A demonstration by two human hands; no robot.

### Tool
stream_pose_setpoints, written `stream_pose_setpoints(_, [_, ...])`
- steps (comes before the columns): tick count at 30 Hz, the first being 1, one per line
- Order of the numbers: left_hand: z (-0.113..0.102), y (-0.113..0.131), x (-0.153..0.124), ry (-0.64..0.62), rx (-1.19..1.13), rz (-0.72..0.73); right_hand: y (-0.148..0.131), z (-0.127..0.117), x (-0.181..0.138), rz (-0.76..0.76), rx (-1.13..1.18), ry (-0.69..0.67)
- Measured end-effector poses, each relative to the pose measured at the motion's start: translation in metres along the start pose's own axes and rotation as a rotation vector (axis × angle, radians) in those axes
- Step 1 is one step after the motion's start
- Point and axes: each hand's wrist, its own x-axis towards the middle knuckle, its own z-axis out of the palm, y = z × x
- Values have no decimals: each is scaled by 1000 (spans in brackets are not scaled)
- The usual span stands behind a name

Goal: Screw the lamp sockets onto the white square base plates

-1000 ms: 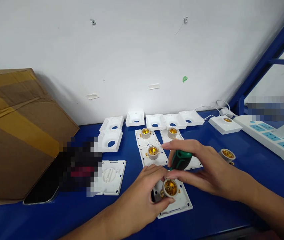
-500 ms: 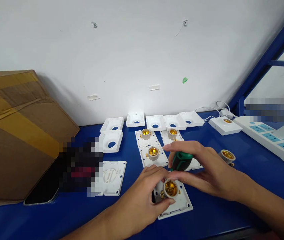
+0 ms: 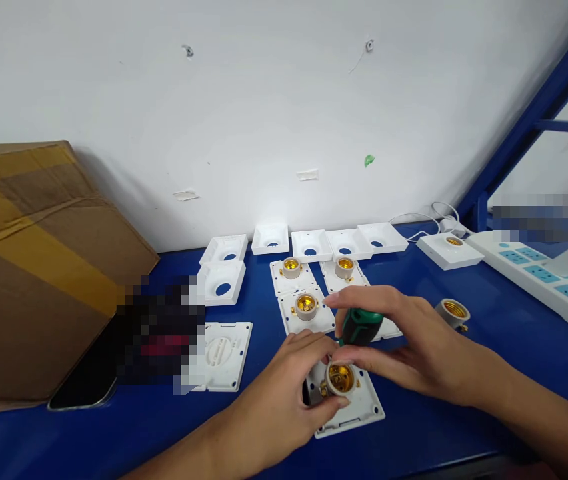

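Observation:
My left hand [image 3: 284, 383] is closed around a lamp socket [image 3: 341, 380] with a brass-coloured threaded inside. The socket sits on a square white base plate [image 3: 363, 412] near the table's front edge. Between the thumb and fingers of my right hand [image 3: 419, 340] is a screwdriver with a green and black handle [image 3: 363, 327], tilted over the far side of that socket. Its tip is hidden behind my fingers. Just beyond, another socket [image 3: 307, 305] stands on its own plate, and a loose socket [image 3: 453, 312] rests to the right.
White square covers [image 3: 310, 245] with round holes line the wall. A bare plate [image 3: 229, 357] lies at left, near a cardboard box [image 3: 34, 280]. On the right are a finished-looking lamp holder [image 3: 449, 251] and a power strip [image 3: 539, 283]. The table [image 3: 274, 453] is blue.
My right hand and the screwdriver handle have shifted and turned slightly. My left hand stays on the socket, and the plates and covers look unmoved.

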Motion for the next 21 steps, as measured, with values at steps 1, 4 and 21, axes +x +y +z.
stream_pose_setpoints(1, [0,0,0,-1,3,-7,1,1,0,3,3,-1])
stream_pose_setpoints(4, [-1,1,0,-5,11,-24,3,1,0,15,30,-12])
stream_pose_setpoints(21, [0,3,-2,5,18,-48,-5,-10,3,-32,-126,-32])
